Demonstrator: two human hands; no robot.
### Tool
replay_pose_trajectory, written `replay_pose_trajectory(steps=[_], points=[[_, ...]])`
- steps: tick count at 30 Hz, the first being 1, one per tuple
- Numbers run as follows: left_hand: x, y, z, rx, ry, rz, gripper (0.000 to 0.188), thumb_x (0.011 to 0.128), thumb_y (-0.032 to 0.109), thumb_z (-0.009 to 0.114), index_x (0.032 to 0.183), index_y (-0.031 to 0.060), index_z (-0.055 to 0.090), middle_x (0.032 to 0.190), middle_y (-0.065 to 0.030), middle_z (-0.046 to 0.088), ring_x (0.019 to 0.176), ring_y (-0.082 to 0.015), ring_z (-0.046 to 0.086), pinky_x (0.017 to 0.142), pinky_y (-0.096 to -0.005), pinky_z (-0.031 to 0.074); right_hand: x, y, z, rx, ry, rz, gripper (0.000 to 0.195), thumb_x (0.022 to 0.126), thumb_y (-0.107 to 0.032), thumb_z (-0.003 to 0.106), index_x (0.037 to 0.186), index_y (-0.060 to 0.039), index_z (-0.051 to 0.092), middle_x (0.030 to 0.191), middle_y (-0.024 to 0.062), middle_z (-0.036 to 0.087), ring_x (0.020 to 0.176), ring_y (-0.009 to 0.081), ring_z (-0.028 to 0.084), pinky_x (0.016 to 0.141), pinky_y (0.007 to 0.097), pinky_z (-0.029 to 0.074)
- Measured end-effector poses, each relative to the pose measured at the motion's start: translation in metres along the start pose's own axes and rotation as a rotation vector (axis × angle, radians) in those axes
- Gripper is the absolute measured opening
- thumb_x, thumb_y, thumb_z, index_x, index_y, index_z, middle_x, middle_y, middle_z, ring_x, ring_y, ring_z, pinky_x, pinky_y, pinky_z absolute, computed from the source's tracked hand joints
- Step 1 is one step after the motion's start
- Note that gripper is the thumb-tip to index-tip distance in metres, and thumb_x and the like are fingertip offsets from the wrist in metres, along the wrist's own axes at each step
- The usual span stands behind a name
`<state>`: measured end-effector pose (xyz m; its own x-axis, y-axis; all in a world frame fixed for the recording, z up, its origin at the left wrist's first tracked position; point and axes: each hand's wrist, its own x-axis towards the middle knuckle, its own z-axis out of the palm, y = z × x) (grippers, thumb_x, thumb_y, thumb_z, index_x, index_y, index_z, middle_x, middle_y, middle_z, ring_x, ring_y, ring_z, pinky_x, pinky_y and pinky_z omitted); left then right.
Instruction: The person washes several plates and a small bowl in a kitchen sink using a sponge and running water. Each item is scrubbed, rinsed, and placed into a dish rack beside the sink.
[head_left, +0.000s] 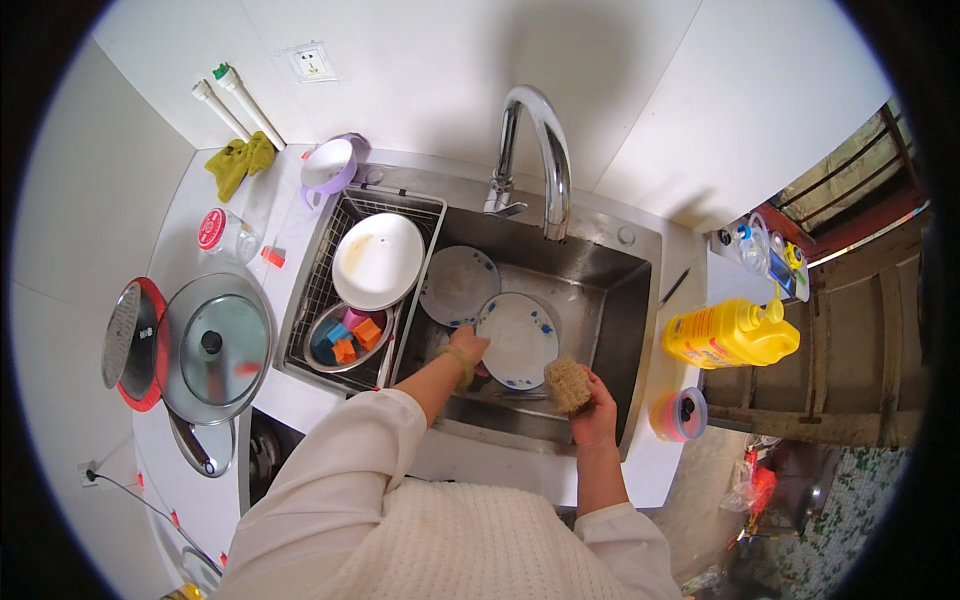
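My left hand (469, 352) grips the left rim of a white plate with blue flowers (517, 341), tilted over the steel sink (585, 330). In my right hand (596, 412) is a tan, rough-textured scrubber (568, 385), held just off the plate's lower right edge. A second flowered plate (459, 285) lies in the basin, up and to the left of the held one. What lies beneath the held plate is mostly hidden; a thin utensil (521, 394) shows at its lower edge.
Over the sink's left side sits a wire rack (431, 206) with a white bowl (379, 259) and a steel bowl of colourful pieces (349, 337). A chrome faucet (555, 165) arches above the basin. A yellow pump bottle (727, 334) stands right; glass lids (225, 352) lie left.
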<state>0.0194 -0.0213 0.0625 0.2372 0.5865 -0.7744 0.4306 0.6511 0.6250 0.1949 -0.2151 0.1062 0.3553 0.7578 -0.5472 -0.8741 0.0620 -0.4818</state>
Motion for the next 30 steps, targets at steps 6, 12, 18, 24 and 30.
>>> replay_pose_trajectory(steps=[6,12,18,24,30], points=[[0.022,-0.009,0.004,0.047,-0.014,-0.004,0.039,0.084,0.013,0.058,0.117,-0.0057,0.048,0.11,-0.0202,0.055,0.087,-0.0372,0.062,0.05,-0.0497,0.058,-0.003,0.002,0.014,-0.034,0.023,0.038,0.036,0.082,-0.01,0.047,0.116,0.0012,0.052,0.116,0.0139,0.057,0.11,0.0269,0.054,0.095,0.04,0.043],[0.018,-0.002,0.009,0.042,-0.004,-0.024,0.041,0.084,0.016,0.06,0.116,-0.0066,0.049,0.106,-0.0219,0.057,0.082,-0.0371,0.063,0.049,-0.0488,0.058,0.002,0.006,0.017,-0.055,0.018,0.062,0.038,0.082,-0.01,0.047,0.118,0.0018,0.051,0.118,0.0139,0.056,0.111,0.0265,0.053,0.097,0.0397,0.042],[0.071,-0.04,0.012,0.226,0.064,0.066,0.034,0.082,0.015,0.06,0.107,-0.0073,0.054,0.094,-0.0217,0.062,0.072,-0.0358,0.065,0.047,-0.0459,0.057,0.006,0.009,0.021,-0.096,0.002,0.083,0.039,0.082,-0.012,0.047,0.118,0.0018,0.05,0.121,0.0162,0.054,0.115,0.0297,0.05,0.1,0.0435,0.039],[0.139,-0.094,0.007,0.583,-0.095,0.216,0.024,0.08,0.005,0.052,0.099,-0.0091,0.055,0.083,-0.024,0.063,0.061,-0.0349,0.065,0.044,-0.0433,0.054,0.001,0.007,0.045,-0.124,0.01,0.117,0.041,0.081,-0.01,0.046,0.12,0.0033,0.049,0.119,0.0157,0.055,0.111,0.0286,0.053,0.096,0.0409,0.042],[0.112,-0.067,0.006,0.721,-0.087,0.174,0.025,0.081,0.007,0.052,0.099,-0.0098,0.054,0.079,-0.0218,0.064,0.057,-0.0299,0.065,0.047,-0.0417,0.053,0.014,0.019,0.036,-0.159,-0.022,0.125,0.041,0.081,-0.012,0.047,0.119,0.0029,0.049,0.12,0.0172,0.054,0.113,0.0314,0.052,0.098,0.0444,0.041]])
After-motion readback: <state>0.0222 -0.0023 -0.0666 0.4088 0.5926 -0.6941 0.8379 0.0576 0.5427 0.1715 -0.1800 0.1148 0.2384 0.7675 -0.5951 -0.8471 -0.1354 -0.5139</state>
